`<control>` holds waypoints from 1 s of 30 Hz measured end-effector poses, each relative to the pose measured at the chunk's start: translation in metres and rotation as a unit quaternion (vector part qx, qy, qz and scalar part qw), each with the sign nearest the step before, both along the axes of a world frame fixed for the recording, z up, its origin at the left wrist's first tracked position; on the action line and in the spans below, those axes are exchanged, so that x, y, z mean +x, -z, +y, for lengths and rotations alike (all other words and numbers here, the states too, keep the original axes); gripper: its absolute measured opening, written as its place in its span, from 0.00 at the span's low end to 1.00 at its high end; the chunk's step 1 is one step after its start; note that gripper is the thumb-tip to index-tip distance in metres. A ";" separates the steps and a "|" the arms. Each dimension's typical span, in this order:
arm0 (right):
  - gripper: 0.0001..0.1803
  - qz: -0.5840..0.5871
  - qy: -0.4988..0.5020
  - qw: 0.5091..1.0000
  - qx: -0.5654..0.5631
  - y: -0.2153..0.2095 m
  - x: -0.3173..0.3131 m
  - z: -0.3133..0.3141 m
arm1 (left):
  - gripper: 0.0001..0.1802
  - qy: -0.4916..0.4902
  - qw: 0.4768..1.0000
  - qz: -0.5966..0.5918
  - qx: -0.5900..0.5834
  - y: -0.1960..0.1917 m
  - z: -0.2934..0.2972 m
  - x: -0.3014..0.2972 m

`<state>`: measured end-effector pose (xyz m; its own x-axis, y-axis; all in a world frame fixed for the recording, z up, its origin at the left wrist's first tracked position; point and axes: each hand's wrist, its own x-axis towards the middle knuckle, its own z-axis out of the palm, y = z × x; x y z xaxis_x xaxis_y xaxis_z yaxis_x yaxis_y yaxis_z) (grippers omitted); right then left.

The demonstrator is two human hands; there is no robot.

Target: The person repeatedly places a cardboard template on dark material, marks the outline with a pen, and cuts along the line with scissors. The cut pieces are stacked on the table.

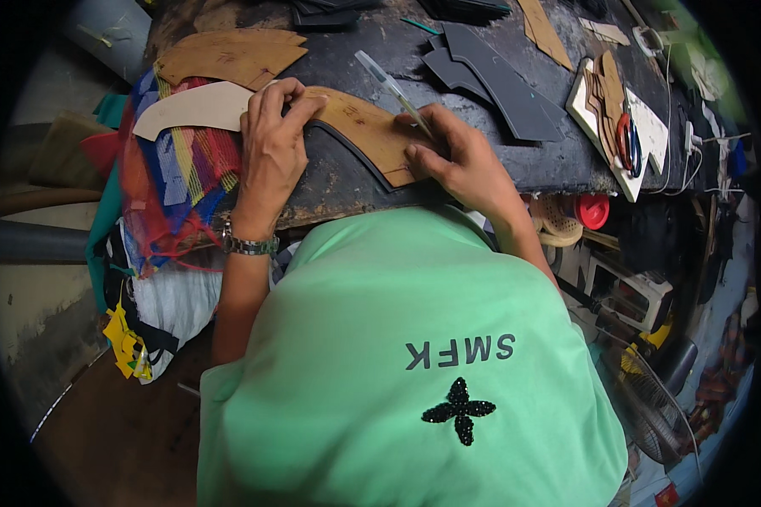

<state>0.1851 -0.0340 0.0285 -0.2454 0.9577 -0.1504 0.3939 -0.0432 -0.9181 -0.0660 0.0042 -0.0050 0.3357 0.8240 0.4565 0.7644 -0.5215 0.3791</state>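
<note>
My left hand (271,144) presses flat on the left end of a curved brown cardboard pattern (368,127), fingers spread on it. The pattern lies on a black sheet piece (355,160) whose edge shows along its lower curve. My right hand (465,160) grips a clear pen (393,89) with its tip at the pattern's right part, while its fingers rest on the pattern's right end. A cream curved pattern piece (190,108) pokes out to the left of my left hand. A metal watch (249,245) is on my left wrist.
The dark worn workbench (347,190) carries more brown patterns (228,55) at the back left, black cut pieces (499,84) at the back right, and a white board (643,135) with red-handled scissors (627,142). Colourful mesh bags (173,186) hang at the left.
</note>
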 end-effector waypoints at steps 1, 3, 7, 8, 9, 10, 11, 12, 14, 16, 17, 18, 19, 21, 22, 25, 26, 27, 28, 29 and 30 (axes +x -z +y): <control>0.17 -0.005 -0.006 1.000 0.003 0.000 0.000 0.000 | 0.18 0.005 1.000 0.009 -0.003 -0.001 0.000 0.001; 0.18 -0.038 -0.013 0.999 -0.022 0.000 0.003 0.000 | 0.15 0.014 1.000 0.026 -0.007 -0.004 0.000 0.004; 0.18 -0.003 -0.011 1.000 -0.028 0.000 0.004 0.001 | 0.20 -0.020 0.998 0.055 -0.016 -0.009 -0.007 0.016; 0.18 -0.014 -0.015 1.000 -0.020 0.000 0.004 0.001 | 0.24 -0.030 0.997 0.068 -0.006 -0.009 -0.011 0.020; 0.18 -0.019 -0.022 1.000 0.001 0.000 0.004 0.001 | 0.29 -0.041 0.996 0.080 0.005 -0.010 -0.012 0.023; 0.18 -0.024 -0.029 0.999 0.022 0.000 0.004 0.001 | 0.32 -0.045 0.995 0.088 0.013 -0.009 -0.013 0.024; 0.17 -0.067 -0.009 0.994 0.082 -0.001 0.005 0.000 | 0.34 -0.050 0.994 0.095 0.022 -0.009 -0.014 0.026; 0.15 -0.109 0.010 0.984 0.142 -0.002 0.007 -0.001 | 0.37 -0.056 0.993 0.103 0.031 -0.008 -0.014 0.026; 0.12 -0.112 0.057 0.970 0.209 -0.005 0.011 -0.001 | 0.37 -0.053 0.994 0.093 0.023 -0.006 -0.015 0.026; 0.11 -0.043 0.123 0.971 0.201 -0.008 0.014 0.001 | 0.38 -0.053 0.995 0.081 0.013 -0.004 -0.015 0.025; 0.12 -0.001 0.110 0.973 0.202 -0.010 0.015 -0.001 | 0.38 -0.053 0.996 0.073 0.005 -0.002 -0.015 0.025; 0.13 0.032 0.108 0.977 0.180 -0.011 0.016 -0.004 | 0.39 -0.052 0.996 0.065 -0.003 -0.001 -0.016 0.025; 0.15 0.066 0.106 0.980 0.158 -0.011 0.017 -0.006 | 0.39 -0.051 0.997 0.059 -0.002 0.000 -0.016 0.024; 0.14 0.088 0.087 0.985 0.119 -0.009 0.015 -0.010 | 0.39 -0.049 0.998 0.049 0.000 0.002 -0.015 0.023; 0.13 0.090 0.080 0.984 0.133 -0.006 0.013 -0.012 | 0.39 -0.045 0.998 0.051 0.004 0.003 -0.015 0.023; 0.10 0.063 0.055 0.984 0.158 0.003 0.011 -0.016 | 0.39 -0.042 0.998 0.052 -0.003 0.004 -0.015 0.023; 0.10 0.051 0.053 0.985 0.154 0.006 0.012 -0.017 | 0.38 -0.045 0.998 0.049 -0.017 0.005 -0.016 0.023; 0.10 0.044 0.051 0.986 0.155 0.007 0.012 -0.018 | 0.37 -0.048 0.998 0.043 -0.026 0.005 -0.016 0.022; 0.09 0.020 0.050 0.985 0.167 0.009 0.012 -0.018 | 0.34 -0.036 0.999 0.029 -0.028 0.004 -0.016 0.020; 0.09 0.003 0.048 0.982 0.185 0.009 0.012 -0.019 | 0.30 -0.026 0.999 0.014 -0.024 0.003 -0.016 0.018; 0.09 -0.012 0.045 0.978 0.205 0.009 0.011 -0.019 | 0.27 -0.016 1.000 0.005 -0.022 0.000 -0.014 0.013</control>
